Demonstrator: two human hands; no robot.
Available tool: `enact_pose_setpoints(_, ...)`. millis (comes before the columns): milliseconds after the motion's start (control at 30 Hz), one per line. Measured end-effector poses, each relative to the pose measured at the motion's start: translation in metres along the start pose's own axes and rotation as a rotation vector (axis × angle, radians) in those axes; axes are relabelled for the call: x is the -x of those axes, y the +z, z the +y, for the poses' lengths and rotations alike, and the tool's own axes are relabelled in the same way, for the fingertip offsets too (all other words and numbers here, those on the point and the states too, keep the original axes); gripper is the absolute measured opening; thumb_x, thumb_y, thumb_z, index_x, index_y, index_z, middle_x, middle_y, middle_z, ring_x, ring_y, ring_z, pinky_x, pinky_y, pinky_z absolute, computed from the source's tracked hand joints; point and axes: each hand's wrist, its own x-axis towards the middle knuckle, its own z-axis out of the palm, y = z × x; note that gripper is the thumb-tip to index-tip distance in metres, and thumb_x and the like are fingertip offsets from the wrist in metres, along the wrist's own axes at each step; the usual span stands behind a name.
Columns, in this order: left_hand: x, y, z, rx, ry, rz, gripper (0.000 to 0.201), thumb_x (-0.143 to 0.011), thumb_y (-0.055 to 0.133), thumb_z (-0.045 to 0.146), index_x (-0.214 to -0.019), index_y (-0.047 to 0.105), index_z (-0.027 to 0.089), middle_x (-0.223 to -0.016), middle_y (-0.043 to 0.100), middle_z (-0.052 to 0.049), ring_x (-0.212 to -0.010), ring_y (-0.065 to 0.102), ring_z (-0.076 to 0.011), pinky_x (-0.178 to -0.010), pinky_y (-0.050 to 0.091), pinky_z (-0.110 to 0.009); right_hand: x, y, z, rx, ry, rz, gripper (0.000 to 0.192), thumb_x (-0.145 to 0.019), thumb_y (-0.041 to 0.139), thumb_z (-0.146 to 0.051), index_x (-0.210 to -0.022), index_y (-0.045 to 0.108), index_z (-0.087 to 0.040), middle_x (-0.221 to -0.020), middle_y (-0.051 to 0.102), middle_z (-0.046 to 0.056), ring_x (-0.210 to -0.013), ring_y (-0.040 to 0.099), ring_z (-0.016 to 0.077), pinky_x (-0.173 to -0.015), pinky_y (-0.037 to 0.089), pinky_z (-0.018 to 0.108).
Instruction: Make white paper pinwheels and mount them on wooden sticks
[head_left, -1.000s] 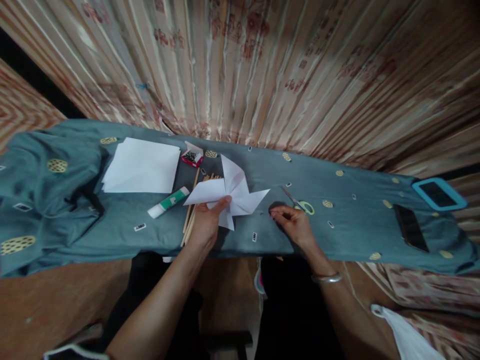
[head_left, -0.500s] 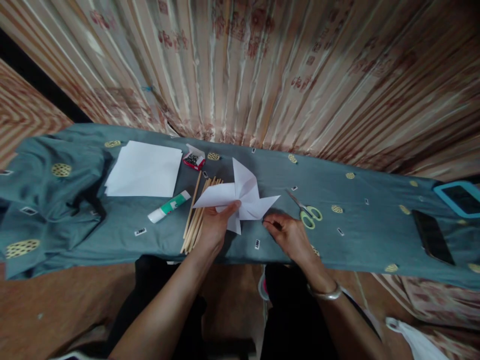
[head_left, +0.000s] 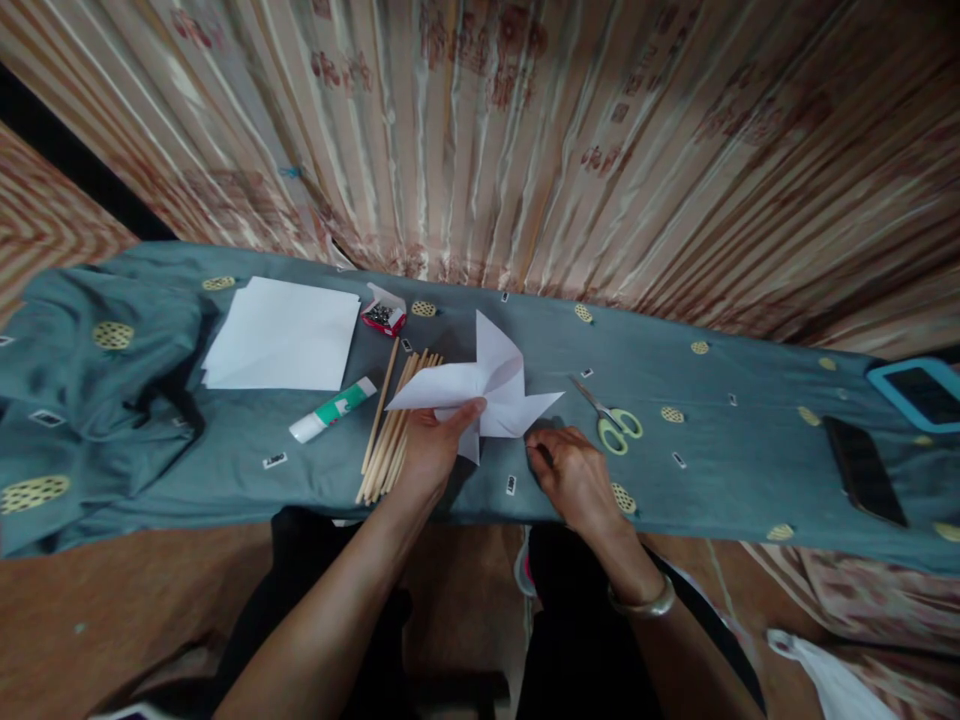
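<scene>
Left hand (head_left: pixel 429 455) pinches pinwheel (head_left: pixel 504 385) centre; folds could spring open if grip slips. Right hand (head_left: pixel 576 478), just right: fingers together, contents unclear.

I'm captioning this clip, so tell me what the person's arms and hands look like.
The left hand and right hand wear no gloves. No sleeves show on the left forearm or right forearm; a rounded silver-coloured bangle circles the right wrist.
</scene>
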Motion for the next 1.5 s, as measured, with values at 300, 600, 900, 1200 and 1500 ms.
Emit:
enact_pose_setpoints(300,-0.002,-0.001,-0.008,0.008,0.030,-0.067,0.036,-0.061,0.082,0.027,-0.093,0.072,0.015,-0.088,0.076,-0.006,-0.092,0.069,-0.0231,-0.089,0.051,-0.037,0.009,-0.026,0.005,-0.457,0.199,0.015,0.009,-0.084,0.062,-0.026,-0.080,0.069,-0.023,-0.078,0.068,0.001,-0.074,0.064,0.0175,-0.074,0.049,0.031)
enact_pose_setpoints(600,0.003,0.001,-0.010,-0.213,0.077,-0.074,0.033,-0.060,0.081,0.025,-0.089,0.072,0.015,-0.091,0.076,-0.006,-0.088,0.069,-0.0234,-0.087,0.052,-0.037,0.001,-0.034,-0.029,-0.568,0.110,0.281,0.005,-0.082,0.068,-0.024,-0.080,0.072,-0.026,-0.123,0.065,0.003,-0.121,0.055,0.0236,-0.104,0.041,0.046)
enact_pose_setpoints(900,0.009,0.013,-0.013,-0.307,0.137,-0.129,0.018,-0.060,0.076,0.022,-0.078,0.075,0.017,-0.081,0.077,-0.003,-0.081,0.070,-0.0236,-0.079,0.053,-0.033,-0.010,-0.023,-0.028,-0.426,0.075,0.333,0.007,-0.084,0.066,-0.023,-0.080,0.072,-0.023,-0.153,0.039,0.003,-0.147,0.022,0.0266,-0.118,0.022,0.054)
enact_pose_setpoints(1200,0.010,0.015,-0.015,-0.247,0.055,-0.103,0.021,-0.061,0.077,0.025,-0.080,0.075,0.016,-0.083,0.077,-0.005,-0.080,0.069,-0.0224,-0.078,0.053,-0.033,-0.006,-0.033,-0.024,-0.461,0.082,0.325,0.007,-0.085,0.065,-0.024,-0.081,0.070,-0.023,-0.151,0.042,0.004,-0.147,0.025,0.0267,-0.119,0.021,0.056)
enact_pose_setpoints(1500,0.006,0.010,-0.017,-0.223,-0.029,-0.068,0.020,-0.055,0.081,0.027,-0.068,0.074,0.015,-0.067,0.074,-0.003,-0.059,0.064,-0.0173,-0.061,0.051,-0.029,-0.004,-0.047,-0.006,-0.548,0.122,0.397,0.005,-0.084,0.067,-0.025,-0.079,0.068,-0.023,-0.147,0.047,0.004,-0.144,0.031,0.0277,-0.117,0.024,0.056)
